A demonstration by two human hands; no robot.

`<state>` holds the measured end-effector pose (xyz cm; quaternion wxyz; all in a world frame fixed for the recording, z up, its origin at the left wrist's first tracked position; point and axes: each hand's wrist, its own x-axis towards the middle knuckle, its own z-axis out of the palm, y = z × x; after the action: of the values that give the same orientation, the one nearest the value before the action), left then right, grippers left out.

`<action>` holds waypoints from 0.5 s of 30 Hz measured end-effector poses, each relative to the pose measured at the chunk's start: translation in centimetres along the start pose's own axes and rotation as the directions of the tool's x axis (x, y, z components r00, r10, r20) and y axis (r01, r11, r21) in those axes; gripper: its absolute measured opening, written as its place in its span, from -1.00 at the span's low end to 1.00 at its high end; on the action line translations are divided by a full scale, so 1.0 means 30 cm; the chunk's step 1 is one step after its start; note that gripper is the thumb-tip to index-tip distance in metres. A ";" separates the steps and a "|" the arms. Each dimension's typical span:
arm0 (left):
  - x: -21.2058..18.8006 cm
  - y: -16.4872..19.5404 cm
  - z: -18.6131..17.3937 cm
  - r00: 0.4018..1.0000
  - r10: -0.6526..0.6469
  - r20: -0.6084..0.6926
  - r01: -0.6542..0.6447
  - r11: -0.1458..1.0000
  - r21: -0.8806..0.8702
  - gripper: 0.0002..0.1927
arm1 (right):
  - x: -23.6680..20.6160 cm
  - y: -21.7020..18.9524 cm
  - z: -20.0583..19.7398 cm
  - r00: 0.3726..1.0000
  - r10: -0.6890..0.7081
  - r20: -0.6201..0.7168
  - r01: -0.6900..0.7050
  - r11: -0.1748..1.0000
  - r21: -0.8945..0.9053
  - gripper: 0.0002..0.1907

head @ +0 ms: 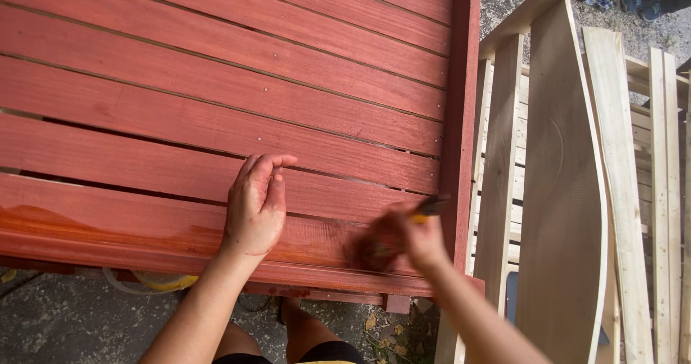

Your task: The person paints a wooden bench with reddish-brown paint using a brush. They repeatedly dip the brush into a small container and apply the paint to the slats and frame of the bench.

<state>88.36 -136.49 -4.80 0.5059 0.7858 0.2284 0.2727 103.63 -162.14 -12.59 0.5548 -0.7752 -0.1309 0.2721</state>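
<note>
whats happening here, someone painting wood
A person is brushing reddish stain onto a slatted wooden panel. The right hand, blurred, holds a brush near the panel's lower right corner, where the wood looks wet. The left hand rests on the slats. Unpainted pale boards lie to the right.

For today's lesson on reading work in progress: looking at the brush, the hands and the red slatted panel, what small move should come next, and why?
Probably another short stroke leftward along the bottom slat. The right hand holds the brush, blurred in motion, near the panel's right corner, while the left hand rests flat on the slat. The surface looks glossy and wet at far left, duller between the hands.
</note>
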 end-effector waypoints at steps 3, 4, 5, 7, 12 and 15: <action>-0.001 -0.008 -0.003 1.000 0.012 -0.013 -0.012 1.000 -0.001 -0.74 | -0.005 -0.020 0.112 0.959 -0.027 0.283 -0.027 0.983 0.184 -0.77; 0.002 -0.010 -0.005 1.000 0.020 -0.007 -0.020 1.000 -0.008 -0.74 | -0.011 -0.038 0.111 0.929 -0.117 0.352 0.038 0.974 0.222 -0.72; 0.003 -0.009 -0.004 1.000 0.011 -0.007 -0.011 1.000 -0.004 -0.74 | -0.020 -0.069 0.060 0.886 -0.212 0.412 0.108 0.959 0.262 -0.66; 0.014 -0.007 -0.004 1.000 0.008 -0.022 -0.008 1.000 0.011 -0.74 | -0.015 -0.129 -0.051 0.815 -0.190 0.548 0.228 0.974 -0.001 -0.62; 0.019 0.004 -0.017 1.000 0.030 -0.006 -0.031 0.999 -0.020 -0.74 | 0.020 -0.172 -0.166 0.637 -0.182 0.749 0.750 0.370 -0.548 -0.95; 0.017 0.001 -0.038 1.000 0.021 -0.019 -0.021 1.000 -0.020 -0.74 | 0.025 -0.181 -0.178 0.891 -0.081 0.447 0.375 0.686 -0.624 -0.68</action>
<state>87.98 -135.42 -4.28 0.5089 0.7803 0.2222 0.2878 107.81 -164.06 -6.48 0.2155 -0.8336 -0.4268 0.2765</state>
